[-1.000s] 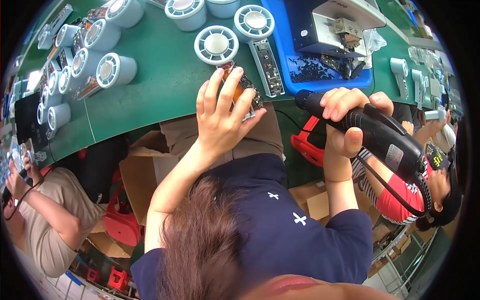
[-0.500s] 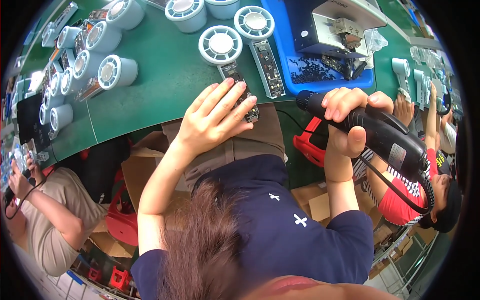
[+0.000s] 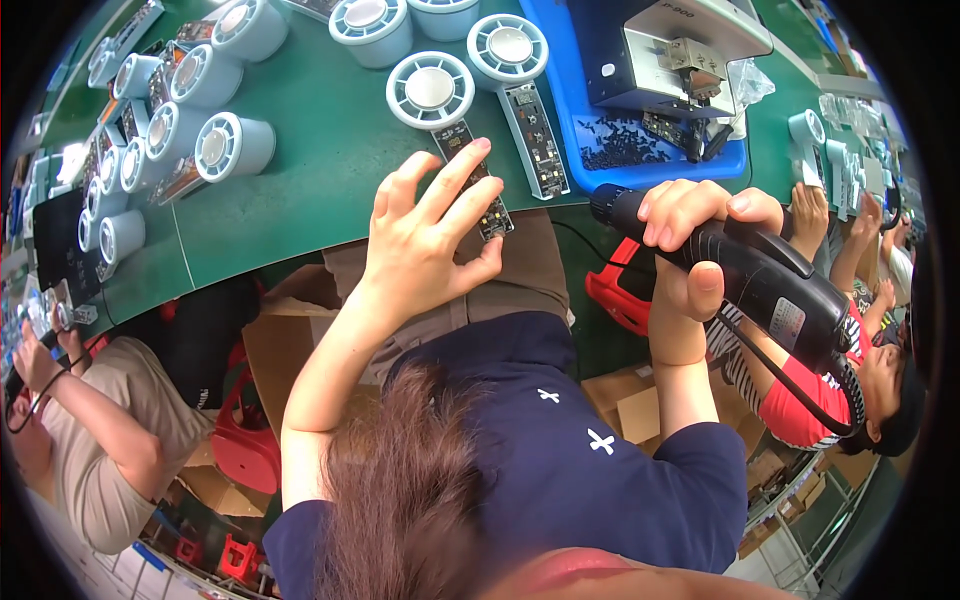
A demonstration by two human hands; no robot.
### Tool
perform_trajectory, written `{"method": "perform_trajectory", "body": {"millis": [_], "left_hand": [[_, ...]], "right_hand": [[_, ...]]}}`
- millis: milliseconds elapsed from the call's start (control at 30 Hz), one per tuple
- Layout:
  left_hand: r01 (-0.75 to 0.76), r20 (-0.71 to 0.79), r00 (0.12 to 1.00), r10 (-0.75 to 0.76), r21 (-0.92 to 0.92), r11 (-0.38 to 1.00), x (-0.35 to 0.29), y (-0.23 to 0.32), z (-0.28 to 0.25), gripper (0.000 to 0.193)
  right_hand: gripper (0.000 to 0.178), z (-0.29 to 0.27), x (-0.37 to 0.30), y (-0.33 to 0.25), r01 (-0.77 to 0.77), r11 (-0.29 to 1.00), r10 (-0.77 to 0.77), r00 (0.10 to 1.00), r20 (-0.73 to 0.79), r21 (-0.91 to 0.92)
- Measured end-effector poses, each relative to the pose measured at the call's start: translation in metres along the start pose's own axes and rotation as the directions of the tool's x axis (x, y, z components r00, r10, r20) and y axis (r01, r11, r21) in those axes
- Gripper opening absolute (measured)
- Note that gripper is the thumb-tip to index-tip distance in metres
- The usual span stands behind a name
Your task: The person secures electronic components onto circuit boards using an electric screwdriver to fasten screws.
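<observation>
While right hand [image 3: 690,235] grips screwdriver [image 3: 768,278], left hand [image 3: 425,235] touches circuit board [image 3: 496,219].

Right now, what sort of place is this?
Probably a factory workshop: matching pale blue devices with circuit boards showing lie on a green bench, the right hand holds a black corded tool, and a blue tray holds black bits.

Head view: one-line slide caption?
Left grip over dark rectangular circuit board, right grip around black cylindrical corded power tool, at a green table.
</observation>
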State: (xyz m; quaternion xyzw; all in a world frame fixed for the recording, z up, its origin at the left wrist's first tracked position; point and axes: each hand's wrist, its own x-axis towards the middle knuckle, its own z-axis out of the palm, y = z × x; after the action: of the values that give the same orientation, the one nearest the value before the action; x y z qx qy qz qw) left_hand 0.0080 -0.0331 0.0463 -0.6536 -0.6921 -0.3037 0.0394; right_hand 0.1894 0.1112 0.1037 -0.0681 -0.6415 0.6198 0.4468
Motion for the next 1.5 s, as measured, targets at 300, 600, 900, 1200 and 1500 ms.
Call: {"method": "perform_trajectory", "body": {"millis": [300,600,900,1200,1500], "left_hand": [[-0.064,-0.021,0.998,0.062,-0.143,0.988,0.005,-0.011,0.008,0.045],[-0.026,-0.247,0.969,-0.021,-0.186,0.982,0.007,0.002,0.018,0.041],[0.010,-0.258,0.962,-0.085,-0.278,0.960,0.012,0.015,0.037,0.042],[-0.002,-0.196,0.980,-0.036,-0.191,0.982,0.020,0.024,0.035,0.044],[-0.016,-0.035,0.999,0.014,-0.064,0.998,0.040,0.024,0.021,0.046]], "right_hand": [[0.044,-0.010,0.010,-0.001,-0.002,1.000,0.002,0.995,0.096,0.006],[0.041,-0.028,0.010,-0.029,0.122,0.976,-0.125,0.992,0.009,0.181],[0.034,-0.001,0.008,0.013,0.170,0.977,-0.161,0.984,-0.076,0.127],[0.032,-0.008,-0.006,0.020,0.078,0.928,0.012,0.971,-0.237,0.365],[0.031,-0.033,-0.010,0.020,0.145,0.795,0.152,0.893,-0.424,0.589]]}}
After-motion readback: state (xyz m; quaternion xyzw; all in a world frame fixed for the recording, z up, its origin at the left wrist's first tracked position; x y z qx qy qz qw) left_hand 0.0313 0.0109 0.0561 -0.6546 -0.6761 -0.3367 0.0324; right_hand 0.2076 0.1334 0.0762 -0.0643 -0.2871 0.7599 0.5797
